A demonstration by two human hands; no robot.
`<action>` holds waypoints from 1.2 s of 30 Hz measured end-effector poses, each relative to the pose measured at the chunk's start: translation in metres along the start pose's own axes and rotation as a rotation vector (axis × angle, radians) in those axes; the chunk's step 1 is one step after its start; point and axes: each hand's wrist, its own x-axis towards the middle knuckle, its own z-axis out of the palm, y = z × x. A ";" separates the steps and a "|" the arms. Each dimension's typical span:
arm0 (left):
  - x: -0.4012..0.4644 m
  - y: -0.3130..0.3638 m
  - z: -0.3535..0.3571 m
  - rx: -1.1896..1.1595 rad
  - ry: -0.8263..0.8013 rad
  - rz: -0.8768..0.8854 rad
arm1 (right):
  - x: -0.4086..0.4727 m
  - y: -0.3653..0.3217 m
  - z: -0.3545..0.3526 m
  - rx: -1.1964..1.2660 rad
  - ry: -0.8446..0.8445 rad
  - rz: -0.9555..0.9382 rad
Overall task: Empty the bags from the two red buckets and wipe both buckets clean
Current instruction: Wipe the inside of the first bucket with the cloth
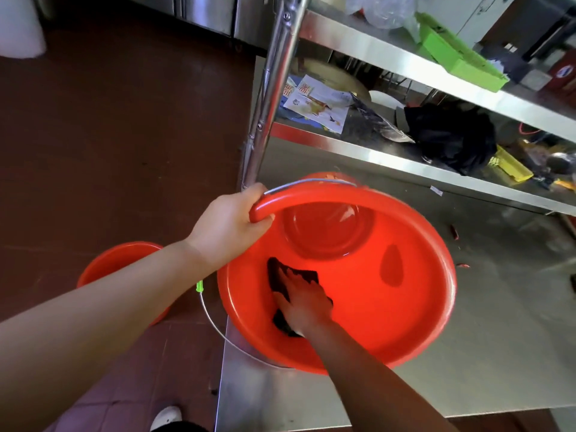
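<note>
The left hand gripped the rim of the red bucket on the desk. The right hand pressed a dark cloth flat inside it. Print on the shelf papers was too blurred to read.

Red bucket, dark cloth, green tray, brown floor.

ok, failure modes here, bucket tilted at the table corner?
1. The tilted red plastic bucket sits near the steel table corner, steadied only by the left hand gripping its rim; it could slide off.
2. The right hand presses the dark cloth on the near wall only; the bottom may stay unwiped.
</note>
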 end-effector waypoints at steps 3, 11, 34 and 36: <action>0.005 0.016 0.004 0.137 -0.034 0.082 | 0.001 0.048 -0.015 -0.380 -0.098 0.149; 0.040 0.038 0.002 0.188 -0.054 0.079 | 0.008 0.109 -0.095 -1.181 -0.191 0.250; 0.003 0.041 0.012 0.281 -0.048 0.225 | -0.106 0.051 -0.054 -0.647 -0.176 0.284; 0.012 0.048 0.013 0.284 -0.065 0.233 | -0.108 0.068 -0.077 -0.888 -0.196 0.327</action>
